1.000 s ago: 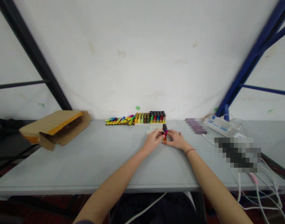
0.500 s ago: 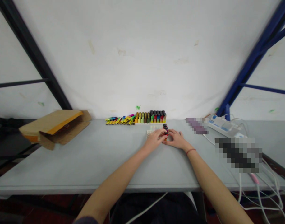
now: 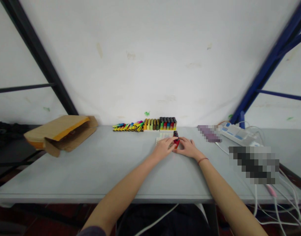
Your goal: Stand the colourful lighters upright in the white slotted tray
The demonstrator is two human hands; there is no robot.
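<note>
Between your two hands, near the middle of the table (image 3: 111, 170), stands a short row of lighters (image 3: 176, 143) with black tops and red sides, running away from you. Your left hand (image 3: 164, 146) reaches the row from the left, its thumb and fingertips at the nearest lighter; the view does not show whether they are closed on it. Your right hand (image 3: 188, 147) is at the right side of the row, its thumb and fingers apart in an open curve. A red band (image 3: 203, 159) circles your right wrist.

Just beside the row, partly covered by your left hand, lies a pale tray (image 3: 158, 141). Behind it, along the wall (image 3: 150, 59), note three groups from right to left: an upright block of black-topped lighters (image 3: 168, 124), an upright yellow-to-olive group (image 3: 151, 124) and a loose pile of lighters (image 3: 128, 127) lying down.

At the far left of the table, an open cardboard box (image 3: 60, 131) lies on its side. At the right are a purple item (image 3: 209, 133), blurred by pixels, a white power strip (image 3: 240, 135) and a dark pixelated object (image 3: 253, 165) with white cables near it.
</note>
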